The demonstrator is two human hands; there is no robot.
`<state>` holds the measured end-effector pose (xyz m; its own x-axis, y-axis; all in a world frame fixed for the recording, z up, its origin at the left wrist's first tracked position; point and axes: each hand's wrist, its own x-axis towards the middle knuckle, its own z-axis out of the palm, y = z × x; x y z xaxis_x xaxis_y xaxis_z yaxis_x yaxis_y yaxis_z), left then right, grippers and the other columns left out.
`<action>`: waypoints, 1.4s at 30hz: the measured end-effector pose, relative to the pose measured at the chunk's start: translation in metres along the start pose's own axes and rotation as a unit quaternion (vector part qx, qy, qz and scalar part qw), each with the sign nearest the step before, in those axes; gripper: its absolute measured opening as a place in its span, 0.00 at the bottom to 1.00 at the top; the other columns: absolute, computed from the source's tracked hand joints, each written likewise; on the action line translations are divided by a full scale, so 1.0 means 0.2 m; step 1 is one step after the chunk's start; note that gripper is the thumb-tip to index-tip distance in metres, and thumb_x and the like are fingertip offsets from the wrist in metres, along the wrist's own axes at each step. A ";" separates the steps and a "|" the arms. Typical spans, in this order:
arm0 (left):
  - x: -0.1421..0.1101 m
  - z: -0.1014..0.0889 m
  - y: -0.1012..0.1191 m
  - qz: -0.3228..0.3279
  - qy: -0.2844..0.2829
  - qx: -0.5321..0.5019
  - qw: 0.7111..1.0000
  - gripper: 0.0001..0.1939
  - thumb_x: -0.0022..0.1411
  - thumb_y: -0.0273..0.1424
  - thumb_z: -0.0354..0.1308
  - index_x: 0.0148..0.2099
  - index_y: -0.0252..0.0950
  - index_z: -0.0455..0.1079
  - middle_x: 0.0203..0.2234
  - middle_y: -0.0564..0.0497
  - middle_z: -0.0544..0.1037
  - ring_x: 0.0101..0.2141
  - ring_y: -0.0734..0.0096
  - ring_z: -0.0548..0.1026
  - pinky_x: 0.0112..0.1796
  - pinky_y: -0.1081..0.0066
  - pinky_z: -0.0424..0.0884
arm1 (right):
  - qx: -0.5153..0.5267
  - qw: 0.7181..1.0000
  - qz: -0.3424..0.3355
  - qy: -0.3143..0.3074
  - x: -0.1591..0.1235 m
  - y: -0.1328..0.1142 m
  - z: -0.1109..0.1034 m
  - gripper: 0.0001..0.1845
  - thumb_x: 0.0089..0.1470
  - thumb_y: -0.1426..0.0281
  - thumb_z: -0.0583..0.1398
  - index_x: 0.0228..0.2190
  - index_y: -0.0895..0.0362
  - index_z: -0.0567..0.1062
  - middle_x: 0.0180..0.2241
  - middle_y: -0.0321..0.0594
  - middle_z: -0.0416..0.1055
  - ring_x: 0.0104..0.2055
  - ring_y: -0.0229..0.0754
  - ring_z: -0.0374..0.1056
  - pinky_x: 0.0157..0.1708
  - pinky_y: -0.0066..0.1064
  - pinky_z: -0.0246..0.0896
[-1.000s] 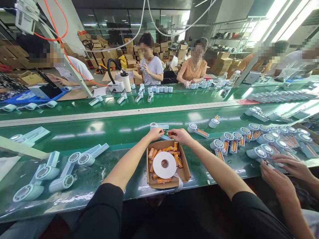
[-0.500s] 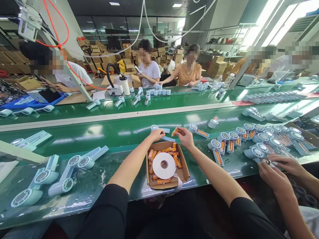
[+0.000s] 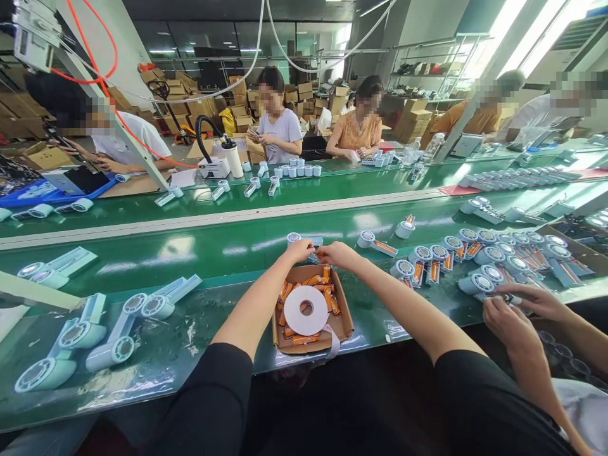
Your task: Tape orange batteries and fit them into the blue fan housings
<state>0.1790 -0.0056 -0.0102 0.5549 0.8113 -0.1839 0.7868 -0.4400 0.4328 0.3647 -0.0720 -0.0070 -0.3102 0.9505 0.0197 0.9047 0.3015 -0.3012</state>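
A light blue handheld fan body (image 3: 293,237) lies on the green belt just beyond the box, partly covered by my hands. My left hand (image 3: 299,252) is closed on it, fingertips at the handle. My right hand (image 3: 339,254) meets the left one with its fingers pinched together over the handle. The orange battery seen in that hand a moment earlier is hidden by the fingers. Below my hands, a cardboard box (image 3: 349,316) holds several orange batteries (image 3: 304,340) and a white tape roll (image 3: 295,310) on top, its loose end over the front rim.
Several fan bodies lie to the left (image 3: 116,351). More, many with orange batteries in them, crowd the right (image 3: 422,254). A co-worker's hands (image 3: 510,323) work at the near right edge. Other people sit across the green belt (image 3: 228,237).
My right hand has moved left with the orange battery, up to my left hand at the fan body. The view has shifted slightly. Across the belt, the co-workers' hands have moved.
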 end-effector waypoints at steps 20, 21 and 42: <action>-0.83 0.08 0.08 0.217 0.012 0.061 0.974 0.20 0.58 0.41 0.72 0.51 0.44 0.79 0.57 0.47 0.79 0.61 0.48 0.71 0.65 0.51 0.64 | -0.028 0.998 0.037 0.039 0.00 0.00 -0.07 0.16 0.61 0.77 0.59 0.43 0.55 0.86 0.50 0.48 0.82 0.55 0.51 0.74 0.56 0.35 0.64; -0.91 0.09 0.07 0.240 0.000 0.097 0.966 0.22 0.55 0.40 0.74 0.52 0.44 0.79 0.59 0.46 0.78 0.63 0.44 0.69 0.67 0.46 0.61 | -0.016 0.997 0.044 0.062 -0.02 -0.02 -0.08 0.17 0.63 0.77 0.58 0.44 0.57 0.85 0.53 0.50 0.81 0.57 0.51 0.73 0.58 0.37 0.62; -1.55 0.27 -0.34 0.076 0.402 0.057 0.911 0.24 0.64 0.38 0.68 0.58 0.36 0.71 0.53 0.39 0.78 0.62 0.40 0.67 0.61 0.42 0.71 | 0.177 0.974 -0.076 -0.121 -0.81 -0.79 0.15 0.15 0.70 0.63 0.60 0.48 0.58 0.82 0.42 0.46 0.82 0.43 0.46 0.76 0.44 0.32 0.66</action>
<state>-0.0309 -0.2475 -0.0302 0.3192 0.7368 0.5960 0.7659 -0.5710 0.2957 0.2628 -0.2761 0.0085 -0.5306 0.8387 -0.1226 0.6991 0.3512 -0.6228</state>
